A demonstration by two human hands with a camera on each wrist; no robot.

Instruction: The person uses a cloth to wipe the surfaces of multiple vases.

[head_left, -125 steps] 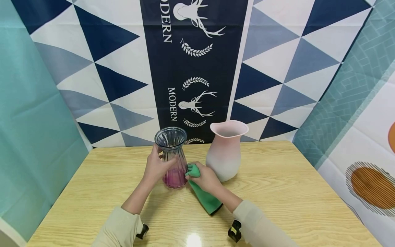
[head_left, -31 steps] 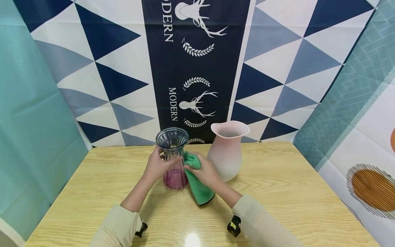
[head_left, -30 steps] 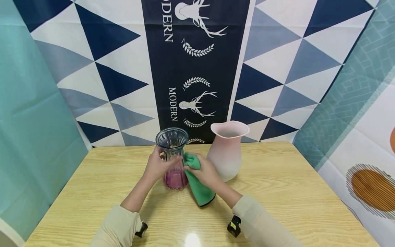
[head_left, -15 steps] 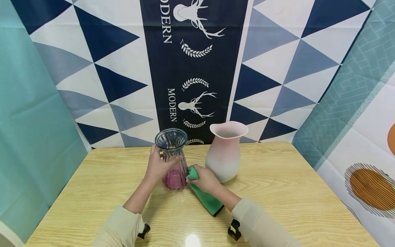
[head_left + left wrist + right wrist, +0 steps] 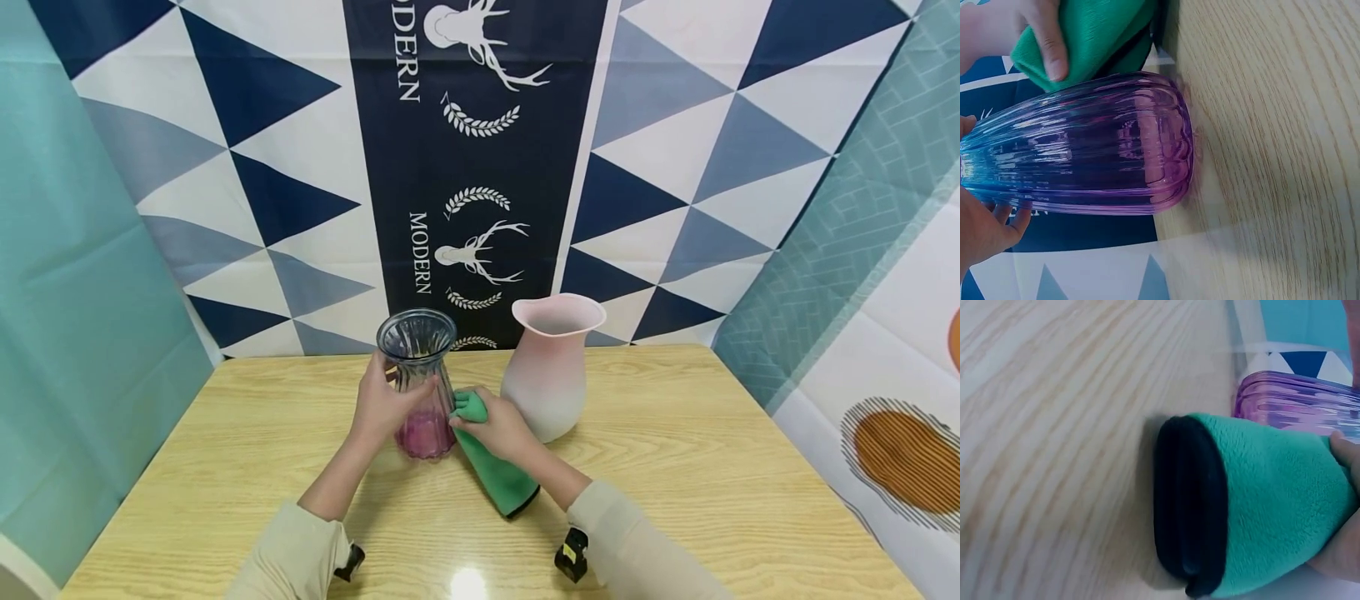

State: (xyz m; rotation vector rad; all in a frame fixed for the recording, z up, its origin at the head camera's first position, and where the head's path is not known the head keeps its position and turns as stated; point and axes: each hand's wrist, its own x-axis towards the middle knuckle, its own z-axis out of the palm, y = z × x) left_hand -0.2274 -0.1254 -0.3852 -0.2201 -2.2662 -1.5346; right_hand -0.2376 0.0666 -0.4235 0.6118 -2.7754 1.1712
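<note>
While the left hand (image 5: pixel 384 407) grips the waist of a ribbed blue-to-purple glass vase (image 5: pixel 426 433), upright at lower centre of the frame, the right hand (image 5: pixel 501 427) pinches a green plush cloth with black edging (image 5: pixel 497 479) against its right side. Right of centre, a pink-and-white flared-mouth vase (image 5: pixel 546 387) stands on the pale wood-grain desk (image 5: pixel 675 467).
</note>
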